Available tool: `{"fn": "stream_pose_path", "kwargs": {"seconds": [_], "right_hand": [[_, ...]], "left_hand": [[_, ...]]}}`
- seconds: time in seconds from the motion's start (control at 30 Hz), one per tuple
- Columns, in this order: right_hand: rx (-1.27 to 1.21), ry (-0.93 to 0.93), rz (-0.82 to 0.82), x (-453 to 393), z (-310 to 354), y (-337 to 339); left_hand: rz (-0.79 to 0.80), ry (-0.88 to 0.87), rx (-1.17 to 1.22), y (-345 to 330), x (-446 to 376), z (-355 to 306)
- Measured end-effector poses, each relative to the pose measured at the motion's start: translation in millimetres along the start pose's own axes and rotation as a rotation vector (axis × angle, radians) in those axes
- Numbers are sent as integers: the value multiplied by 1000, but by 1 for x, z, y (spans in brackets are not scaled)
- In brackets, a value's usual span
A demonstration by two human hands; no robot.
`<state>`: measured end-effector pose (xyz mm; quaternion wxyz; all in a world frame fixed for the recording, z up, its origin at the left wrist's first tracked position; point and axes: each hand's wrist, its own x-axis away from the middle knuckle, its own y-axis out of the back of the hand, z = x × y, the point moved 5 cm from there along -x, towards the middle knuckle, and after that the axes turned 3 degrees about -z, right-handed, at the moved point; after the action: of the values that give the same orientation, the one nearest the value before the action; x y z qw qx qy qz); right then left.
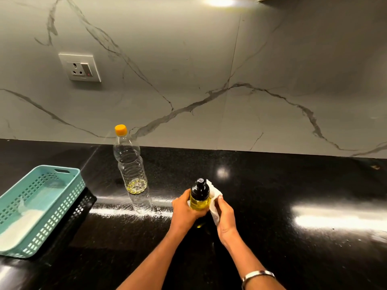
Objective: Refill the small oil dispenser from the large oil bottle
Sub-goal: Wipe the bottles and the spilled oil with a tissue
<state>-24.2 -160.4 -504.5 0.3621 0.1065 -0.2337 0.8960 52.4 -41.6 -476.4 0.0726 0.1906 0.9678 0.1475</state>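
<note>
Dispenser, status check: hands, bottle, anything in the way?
Left hand grips dispenser, cap on. Right hand presses white cloth against it. Big bottle upright, capped, nearly empty. Nothing blocking.

One head-worn wide-angle view looks forward and down, close over the black counter (272, 185), facing the marble wall (209, 59)

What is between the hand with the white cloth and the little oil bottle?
Only the white cloth itself. The right hand presses it against the side of the small black-topped dispenser of yellow oil, which the left hand grips. Nothing else visible stands between them.
</note>
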Motion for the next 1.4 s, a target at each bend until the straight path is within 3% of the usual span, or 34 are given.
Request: {"fn": "stream_pose_path", "kwargs": {"seconds": [0.2, 0.57, 0.8, 1.1, 1.4], "right_hand": [[4, 37, -18, 9, 19, -16], [-89, 184, 52, 41, 43, -47], [-212, 18, 144, 45, 56, -50], [-561, -145, 244, 64, 57, -49], [-691, -174, 313, 66, 55, -63]], "left_hand": [[105, -93, -46, 11, 1, -33], [27, -95, -39, 46, -6, -66], [184, -240, -59, 38, 8, -108], [236, -285, -70, 34, 15, -136], [240, -291, -55, 39, 27, -136]]}}
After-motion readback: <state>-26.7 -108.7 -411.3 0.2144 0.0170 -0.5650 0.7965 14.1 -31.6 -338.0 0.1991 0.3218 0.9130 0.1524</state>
